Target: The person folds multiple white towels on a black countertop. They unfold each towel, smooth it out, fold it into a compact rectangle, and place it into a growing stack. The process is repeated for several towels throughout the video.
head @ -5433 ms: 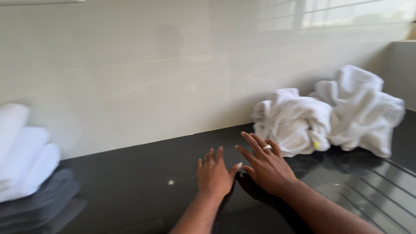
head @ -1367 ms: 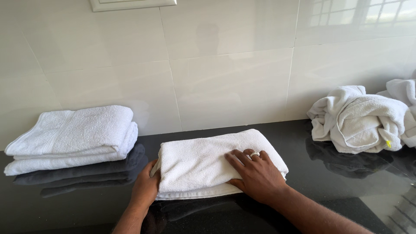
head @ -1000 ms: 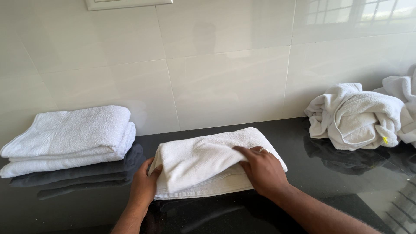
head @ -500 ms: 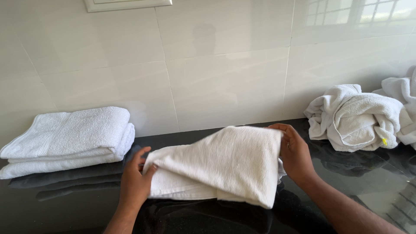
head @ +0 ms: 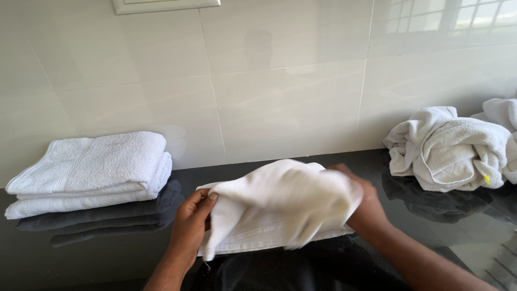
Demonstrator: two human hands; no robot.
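Head view, looking down at black glossy counter [head: 86,258], white tiled wall [head: 280,91] behind.

Centre: white towel [head: 280,207], part folded, lower layers flat on counter, top layer lifted and motion-blurred. Sits between the two hands, near front edge of view.

Left hand [head: 191,226]: at towel's left edge, thumb and fingers pinched on a corner of the upper layer. Closed grip on cloth, narrow. Forearm enters from bottom, left of centre.

Right hand [head: 366,207]: at towel's right end, mostly hidden behind the lifted fold. Looks wrapped around the cloth, holding it; exact finger spread not visible. Forearm enters from bottom right.

Left side: stack [head: 91,172] of folded white towels, neat, flat on counter against wall, well apart from left hand. Dark reflection of stack on counter just below it.

Right side: heap [head: 452,148] of crumpled white towels against wall, unfolded, small yellow tag on its right part. More white cloth at far right edge, cut off by frame. Heap well apart from right hand, reflection on counter under it.

Top left: bottom edge of white frame or plate [head: 167,5] on wall, rest out of view.

Top right of wall: window reflection in tile gloss.
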